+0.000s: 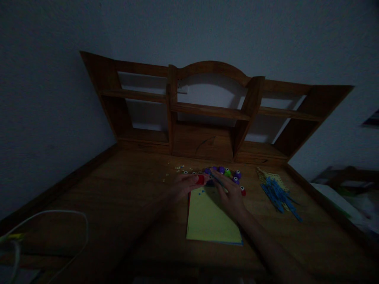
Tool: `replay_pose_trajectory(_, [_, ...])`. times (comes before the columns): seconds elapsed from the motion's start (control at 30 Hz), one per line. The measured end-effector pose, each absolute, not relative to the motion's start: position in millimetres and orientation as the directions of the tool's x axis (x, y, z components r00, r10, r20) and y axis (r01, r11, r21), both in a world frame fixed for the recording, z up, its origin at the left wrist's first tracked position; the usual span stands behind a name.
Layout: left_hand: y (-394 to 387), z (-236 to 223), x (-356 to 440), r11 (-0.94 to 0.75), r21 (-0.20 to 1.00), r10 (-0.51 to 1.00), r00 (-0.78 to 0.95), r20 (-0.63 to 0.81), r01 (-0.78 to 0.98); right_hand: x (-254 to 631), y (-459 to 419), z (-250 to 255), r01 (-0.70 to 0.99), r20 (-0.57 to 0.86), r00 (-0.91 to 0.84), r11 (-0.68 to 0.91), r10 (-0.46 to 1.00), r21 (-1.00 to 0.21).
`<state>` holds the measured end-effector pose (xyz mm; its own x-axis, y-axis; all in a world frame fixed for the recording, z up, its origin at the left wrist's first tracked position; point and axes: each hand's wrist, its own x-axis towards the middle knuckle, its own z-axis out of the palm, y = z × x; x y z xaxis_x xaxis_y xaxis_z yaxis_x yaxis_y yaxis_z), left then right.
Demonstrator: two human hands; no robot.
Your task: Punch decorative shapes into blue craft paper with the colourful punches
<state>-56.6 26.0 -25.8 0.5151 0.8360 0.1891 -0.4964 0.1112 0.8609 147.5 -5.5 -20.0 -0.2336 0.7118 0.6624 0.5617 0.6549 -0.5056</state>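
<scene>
My left hand (185,185) grips a small red paper punch (201,180) at the far edge of a stack of yellow paper (209,219). My right hand (229,193) lies on the paper's far right corner, fingers stretched toward a cluster of small punches, purple (221,169), green (227,172) and red (243,191). A thin pale strip seems to run under its fingers; I cannot make out whether the hand holds it. Tiny paper bits (177,169) are scattered beyond my left hand.
The wooden desk (118,197) has a hutch of shelves (207,110) at the back against a white wall. A pile of blue strips on patterned paper (276,191) lies to the right. A white cable (68,221) loops at the near left.
</scene>
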Motion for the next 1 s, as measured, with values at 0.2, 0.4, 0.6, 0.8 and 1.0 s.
replay_pose_trajectory(0.2, [23, -22, -57, 0.048, 0.897, 0.841, 0.502, 0.201, -0.439, 147, -6, -21, 0.579, 0.644, -0.269, 0.655, 0.716, -0.486])
replay_pose_trajectory(0.4, [26, -23, -57, -0.199, 0.948, 0.835, 0.464, 0.296, -0.247, 148, -6, -21, 0.593, 0.632, -0.305, 0.661, 0.713, -0.460])
replay_pose_trajectory(0.6, [30, -20, -61, -0.295, 0.943, 0.804, 0.493, 0.333, -0.156, 146, -8, -20, 0.603, 0.626, -0.319, 0.662, 0.711, -0.445])
replay_pose_trajectory(0.8, [27, -16, -62, -0.337, 0.930, 0.778, 0.513, 0.363, -0.146, 143, -10, -19, 0.601, 0.638, -0.276, 0.647, 0.719, -0.469])
replay_pose_trajectory(1.0, [22, -14, -57, -0.289, 0.948, 0.812, 0.491, 0.316, -0.131, 147, -9, -24, 0.585, 0.647, -0.304, 0.673, 0.700, -0.453])
